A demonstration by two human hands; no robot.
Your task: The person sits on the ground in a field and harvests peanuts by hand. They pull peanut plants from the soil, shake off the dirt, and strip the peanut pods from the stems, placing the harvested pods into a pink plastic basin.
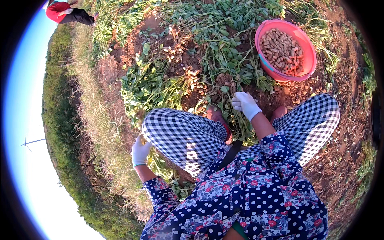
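Note:
My left hand (141, 151), in a white glove, is beside my left knee, among green leaves and stems. A blurred brownish clump (140, 115) shows just above it; whether the hand grips the plant is unclear. Gloved in white too, my right hand (245, 103) has curled fingers over peanut vines (240, 120) between my feet; whether anything is inside them is hidden. Uprooted peanut plants (156, 84) lie before me, with pods on their roots (192, 78). A pink plastic bucket (310, 64) at the upper right holds many unshelled peanuts (280, 51).
More leafy vines (222, 18) spread over reddish soil (339, 120) ahead. Dry grass (99, 129) and a band of green bushes (63, 144) run along the left. Another person (64, 12) in a red top stands at the far upper left.

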